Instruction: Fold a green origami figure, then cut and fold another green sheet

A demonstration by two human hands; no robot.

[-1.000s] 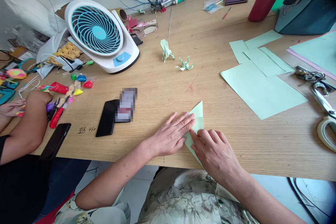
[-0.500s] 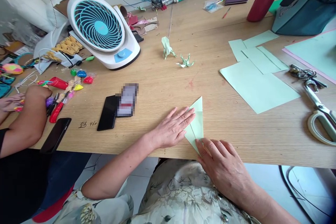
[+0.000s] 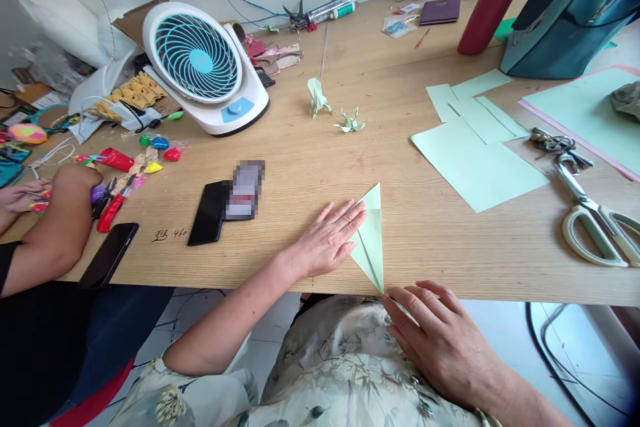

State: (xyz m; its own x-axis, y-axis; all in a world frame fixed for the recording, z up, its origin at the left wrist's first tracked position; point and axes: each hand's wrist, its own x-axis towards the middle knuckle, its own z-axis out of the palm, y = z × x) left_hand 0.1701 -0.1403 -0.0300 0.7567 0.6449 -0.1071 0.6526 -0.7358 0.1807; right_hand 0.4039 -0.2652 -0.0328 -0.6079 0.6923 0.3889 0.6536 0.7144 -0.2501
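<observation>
Resting near table edge [image 3: 500, 295], left hand [image 3: 331, 239] pins paper [image 3: 371, 239].

Table [image 3: 465, 260]: wood-grained, smooth, low sheen.
Folded sheet [image 3: 370, 237]: paper, matt, sharply creased.
Loose sheets [image 3: 480, 170]: paper, matt, smooth.
Fan [image 3: 205, 65]: plastic, smooth, moderately glossy.
Scissors [image 3: 587, 203]: metal, shiny; handles [image 3: 567, 232] smooth, plastic-looking.
Bottle [image 3: 493, 10]: smooth, glossy.
Dark phones [image 3: 205, 213]: smooth, glossy, black-faced.
Shirt [image 3: 320, 360]: printed cloth, soft, matt.

The left grip [image 3: 329, 239] hides part of the folded paper [image 3: 371, 235]; scissors [image 3: 586, 203] run off-frame right.
</observation>
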